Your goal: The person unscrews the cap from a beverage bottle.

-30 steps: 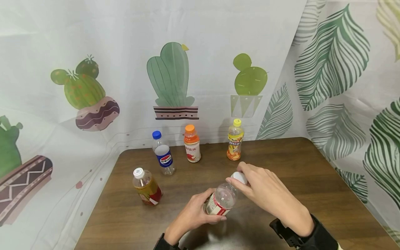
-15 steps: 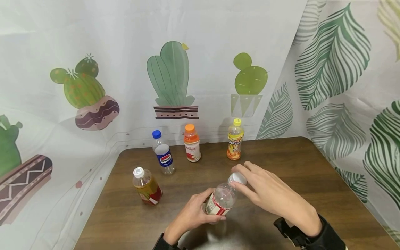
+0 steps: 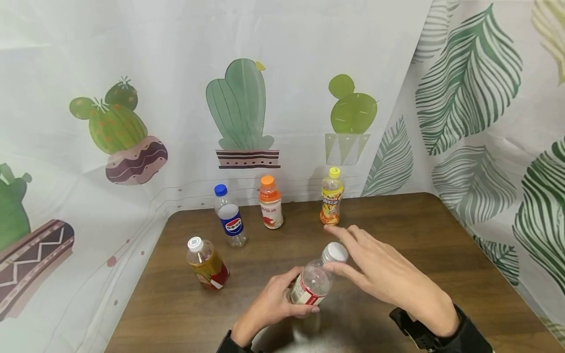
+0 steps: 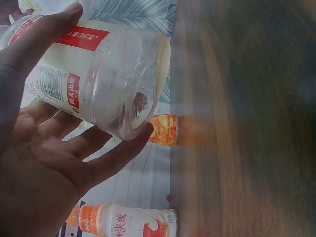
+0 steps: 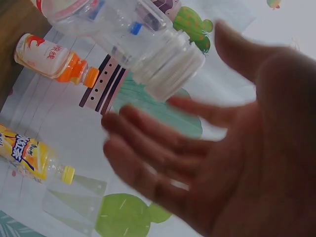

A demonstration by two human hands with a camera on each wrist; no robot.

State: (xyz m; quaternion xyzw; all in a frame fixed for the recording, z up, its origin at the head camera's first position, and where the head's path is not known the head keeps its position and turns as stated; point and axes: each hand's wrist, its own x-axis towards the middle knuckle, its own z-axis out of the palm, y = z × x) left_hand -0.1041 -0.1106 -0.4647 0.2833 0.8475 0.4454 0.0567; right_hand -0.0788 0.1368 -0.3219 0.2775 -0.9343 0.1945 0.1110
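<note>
In the head view, my left hand (image 3: pixel 279 300) grips a clear plastic bottle (image 3: pixel 319 277) round its lower body and holds it tilted, top leaning away to the right. The bottle has a cream and red label (image 4: pixel 64 64) and a white screw cap (image 3: pixel 335 252) on its neck. In the left wrist view its base shows clear of the tabletop. My right hand (image 3: pixel 383 268) is beside the cap, fingers spread and extended. The right wrist view shows the cap (image 5: pixel 175 71) between thumb and fingers, with gaps round it and no grip on it.
On the brown table (image 3: pixel 397 230) stand a white-capped bottle (image 3: pixel 209 267) at left, a blue-capped bottle (image 3: pixel 231 220), an orange-capped bottle (image 3: pixel 271 206) and a yellow-capped bottle (image 3: pixel 331 201) towards the back. A cloth (image 3: pixel 300 98) printed with cacti hangs behind.
My right hand has let go of the white cap; its fingers have spread and the hand has drawn slightly to the right. The left hand keeps its grip, with the bottle nearly unmoved.
</note>
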